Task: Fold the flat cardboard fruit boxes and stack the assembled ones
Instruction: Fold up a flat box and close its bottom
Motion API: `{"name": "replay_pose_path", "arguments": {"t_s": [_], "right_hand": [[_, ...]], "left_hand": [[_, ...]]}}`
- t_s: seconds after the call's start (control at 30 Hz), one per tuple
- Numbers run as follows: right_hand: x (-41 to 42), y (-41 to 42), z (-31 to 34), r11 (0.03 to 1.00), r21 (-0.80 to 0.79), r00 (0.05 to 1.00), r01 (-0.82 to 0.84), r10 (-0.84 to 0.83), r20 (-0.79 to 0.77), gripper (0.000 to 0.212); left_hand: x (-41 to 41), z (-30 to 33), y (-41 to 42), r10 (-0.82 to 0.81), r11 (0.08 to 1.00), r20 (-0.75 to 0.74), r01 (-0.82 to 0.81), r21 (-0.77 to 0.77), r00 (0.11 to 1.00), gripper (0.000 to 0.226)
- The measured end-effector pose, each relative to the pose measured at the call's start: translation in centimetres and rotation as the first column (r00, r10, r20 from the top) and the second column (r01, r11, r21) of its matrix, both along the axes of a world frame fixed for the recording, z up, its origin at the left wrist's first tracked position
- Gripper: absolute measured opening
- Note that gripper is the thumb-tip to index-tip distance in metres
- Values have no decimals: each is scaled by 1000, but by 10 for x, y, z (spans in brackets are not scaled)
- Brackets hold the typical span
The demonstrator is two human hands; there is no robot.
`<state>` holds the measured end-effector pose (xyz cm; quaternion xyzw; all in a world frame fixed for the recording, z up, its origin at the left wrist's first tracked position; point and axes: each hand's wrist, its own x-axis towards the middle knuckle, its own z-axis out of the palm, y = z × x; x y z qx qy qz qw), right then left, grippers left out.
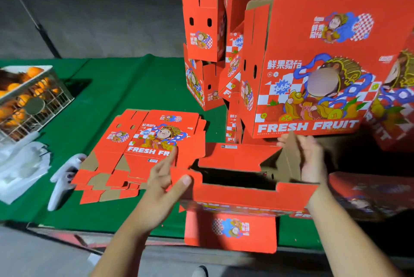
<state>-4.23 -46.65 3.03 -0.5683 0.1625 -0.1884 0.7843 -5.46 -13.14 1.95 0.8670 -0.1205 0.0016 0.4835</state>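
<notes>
A red fruit box, part folded, stands open-topped at the table's near edge, with one flap hanging over the front. My left hand pinches its left corner flap, thumb on top. My right hand holds a brown inner flap at the box's right end. A pile of flat red boxes lies on the green cloth to the left. Assembled red boxes are stacked behind and to the right, printed "FRESH FRUIT".
A green cloth covers the table. A wire crate of oranges sits at the far left, with white plastic bags and a white object beside it. Another red box lies at the right.
</notes>
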Motion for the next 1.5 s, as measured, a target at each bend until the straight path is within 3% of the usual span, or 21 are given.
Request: {"name": "replay_pose_path", "arguments": {"t_s": [0.1, 0.2, 0.27, 0.33, 0.43, 0.5, 0.57, 0.63, 0.8, 1.03, 1.13, 1.23, 1.4, 1.5], "right_hand": [[-9, -4, 3, 901, -427, 996, -80, 50, -80, 45], [-24, -13, 11, 765, -642, 999, -53, 38, -37, 22], [-33, -21, 22, 616, -787, 999, 6, 23, 25, 14], [-46, -24, 42, 439, -897, 991, -50, 135, 11, 19], [-63, -14, 63, 261, -850, 853, -458, 398, -338, 31], [-66, -6, 68, 64, -738, 695, -672, 400, -598, 42], [-66, 0, 71, -43, -638, 587, -769, 348, -731, 63], [-66, 5, 78, -57, -596, 552, -801, 315, -772, 85], [-69, 7, 80, 26, -623, 589, -782, 359, -724, 103], [-51, -20, 65, -37, -712, 692, -701, 207, -692, 105], [-46, -23, 54, 3, -796, 792, -606, 94, -603, 104], [-45, -15, 33, 21, -888, 887, -460, -42, -460, 105], [-60, 23, -7, -22, -914, 894, -404, -219, -390, 70], [-63, 32, -12, -48, -916, 898, -399, -224, -379, 81]], "left_hand": [[-13, 2, -7, -116, 988, -28, 118, 104, 993, 71], [-18, 10, -18, -77, 995, -29, 79, 54, 997, 74], [-18, 10, -21, -67, 995, -10, 68, 72, 998, 81], [-18, 7, -22, -41, 991, 6, 40, 131, 999, 94], [-18, 2, -27, -2, 983, -25, 7, 186, 1000, 102], [-21, 0, -36, 12, 990, -41, -6, 140, 999, 102], [-23, -3, -44, 32, 995, -37, -28, 98, 999, 105], [-24, -6, -44, 87, 993, -23, -84, 81, 996, 105], [-27, -13, -40, 176, 983, 65, -179, 46, 982, 103], [-21, -19, -48, 361, 925, 108, -370, 85, 926, 101], [-14, -18, -54, 420, 874, 168, -448, 190, 892, 96], [-8, -19, -60, 384, 814, 309, -477, 331, 870, 90], [-2, -28, -58, 292, 750, 452, -495, 438, 843, 69], [-4, -34, -54, 147, 787, 495, -405, 465, 856, 71]]}}
